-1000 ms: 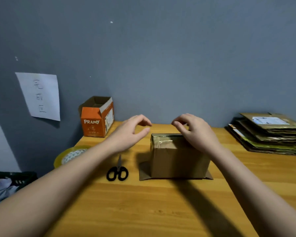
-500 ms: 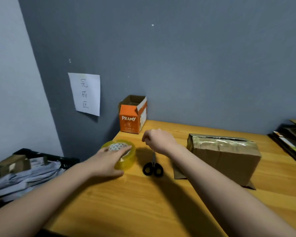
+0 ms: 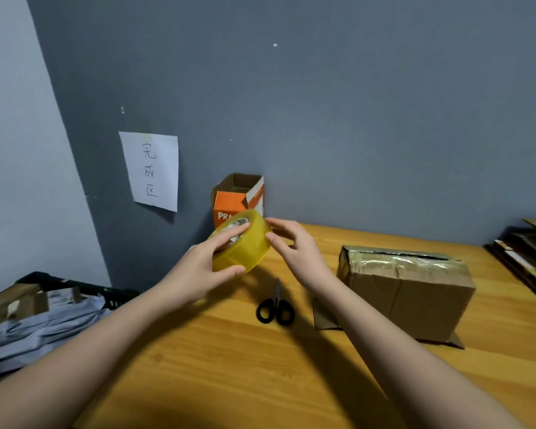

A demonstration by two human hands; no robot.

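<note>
A yellow roll of packing tape [image 3: 245, 246] is lifted above the wooden table [image 3: 260, 366]. My left hand [image 3: 198, 270] grips it, fingers over its top face and thumb under its rim. My right hand [image 3: 294, 252] is at the roll's right side, fingertips touching its outer band with fingers bent. A brown cardboard box [image 3: 412, 292], its top covered with tape, stands to the right. Black-handled scissors [image 3: 276, 305] lie shut on the table between my arms.
An open orange carton [image 3: 229, 205] stands against the grey wall behind the tape. A paper sign [image 3: 152, 171] hangs on the wall. A black crate with grey bags [image 3: 44, 317] sits left of the table. Flattened cardboard [image 3: 526, 258] is stacked at the far right.
My left hand has lifted the tape roll off the table and tilted it. My right hand moved over from above the scissors to the roll's side. The view shifted left from the box.
</note>
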